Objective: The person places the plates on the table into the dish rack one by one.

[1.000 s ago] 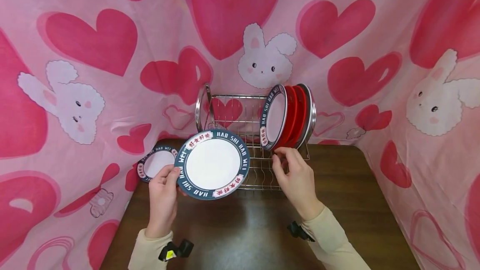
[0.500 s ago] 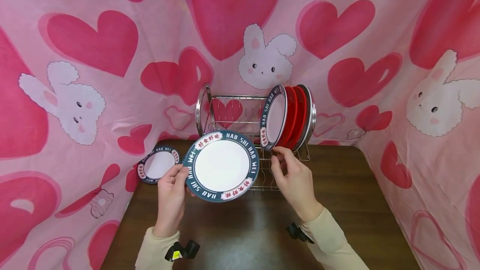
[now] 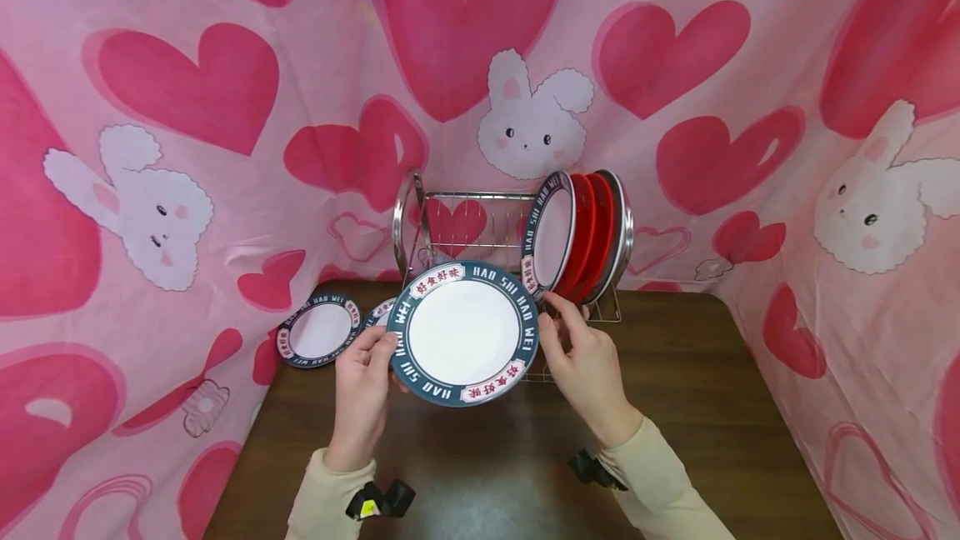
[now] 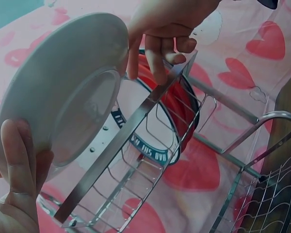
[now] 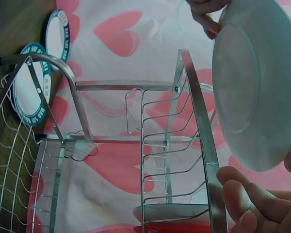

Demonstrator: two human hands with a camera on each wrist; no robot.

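My left hand (image 3: 362,398) pinches the left rim of a white plate (image 3: 465,332) with a dark green lettered border, thumb on top and fingers underneath. The plate is held in the air, face up and tilted, in front of a wire dish rack (image 3: 399,227). At its right rim is my right hand (image 3: 588,369), the thumb at the edge and the other fingers loosely bent. In the right wrist view the plate's pale underside (image 5: 254,87) shows above the right fingers (image 5: 247,191). The left wrist view shows left fingers (image 4: 19,155) against the underside.
On the rack's right side stand a lettered plate (image 3: 551,232) and several red plates (image 3: 579,232). Another lettered plate (image 3: 318,332) lies at the table's back left, beside one partly hidden plate (image 3: 380,312). A pink heart-print cloth (image 3: 180,215) surrounds the wooden table (image 3: 705,407).
My left hand has carried the plate to the right, up to my right hand. A second plate on the table has come into sight behind it. The right hand has shifted slightly left.
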